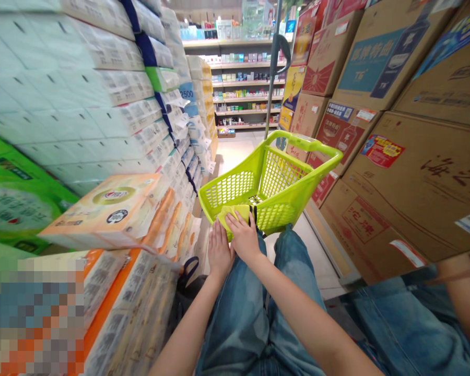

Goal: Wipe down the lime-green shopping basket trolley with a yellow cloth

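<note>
A bright green plastic shopping basket (pixel 235 185) with perforated sides and a thick looped handle stands before my knees. Over its near rim lies a folded yellow cloth (pixel 239 211). My right hand (pixel 243 235) presses the cloth against the rim, fingers over its top and thumb by a dark edge. Close beside it, my left hand (pixel 219 246) rests with straight fingers at the cloth's left end and the basket's outer side. What lies under both palms is hidden.
Tissue packs (pixel 109 203) are stacked on the left. Cardboard cartons (pixel 426 177) form a wall on the right. Another person's denim-clad leg (pixel 411 324) is at the lower right. A grey pole (pixel 272 89) rises behind the basket, before stocked shelves (pixel 246 83).
</note>
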The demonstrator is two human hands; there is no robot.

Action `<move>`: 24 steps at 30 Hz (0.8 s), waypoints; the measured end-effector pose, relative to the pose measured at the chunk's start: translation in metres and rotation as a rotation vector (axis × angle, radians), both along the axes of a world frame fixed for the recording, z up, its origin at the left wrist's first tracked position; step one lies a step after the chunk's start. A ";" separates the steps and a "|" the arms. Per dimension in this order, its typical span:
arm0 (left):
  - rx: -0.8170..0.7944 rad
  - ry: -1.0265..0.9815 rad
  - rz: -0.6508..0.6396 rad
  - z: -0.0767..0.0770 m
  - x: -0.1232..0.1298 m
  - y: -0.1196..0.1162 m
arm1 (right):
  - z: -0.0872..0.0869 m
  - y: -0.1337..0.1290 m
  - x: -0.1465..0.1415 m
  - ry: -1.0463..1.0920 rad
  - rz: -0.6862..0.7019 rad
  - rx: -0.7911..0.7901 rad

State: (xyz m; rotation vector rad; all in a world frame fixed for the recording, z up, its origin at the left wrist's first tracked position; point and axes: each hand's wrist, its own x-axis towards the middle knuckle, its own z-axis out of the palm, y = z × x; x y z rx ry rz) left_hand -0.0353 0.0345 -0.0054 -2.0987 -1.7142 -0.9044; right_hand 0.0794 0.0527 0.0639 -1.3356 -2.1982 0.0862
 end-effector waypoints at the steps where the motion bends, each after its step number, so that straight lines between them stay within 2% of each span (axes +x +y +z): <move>1: -0.001 -0.006 0.004 0.001 0.000 0.000 | 0.000 0.001 0.004 0.000 0.020 0.007; 5: -0.018 -0.035 0.011 0.005 0.001 -0.001 | 0.005 0.016 0.045 -0.030 0.006 0.029; 9: -0.023 -0.035 0.007 0.006 0.002 -0.002 | 0.012 0.037 0.099 -0.022 -0.178 0.035; 12: -0.016 -0.045 0.014 0.005 0.003 -0.002 | 0.017 0.047 0.116 0.019 -0.313 0.031; 14: -0.017 -0.055 0.014 0.005 0.004 -0.002 | 0.019 0.046 0.107 0.041 -0.371 0.017; 16: -0.024 -0.061 0.012 0.004 0.005 -0.001 | 0.018 0.039 0.084 0.048 -0.371 -0.006; 21: -0.039 -0.055 0.002 -0.001 0.001 0.000 | 0.007 0.010 0.014 0.003 -0.143 -0.023; 24: -0.026 -0.041 -0.024 -0.003 -0.001 0.000 | 0.002 0.001 -0.001 -0.009 -0.026 -0.013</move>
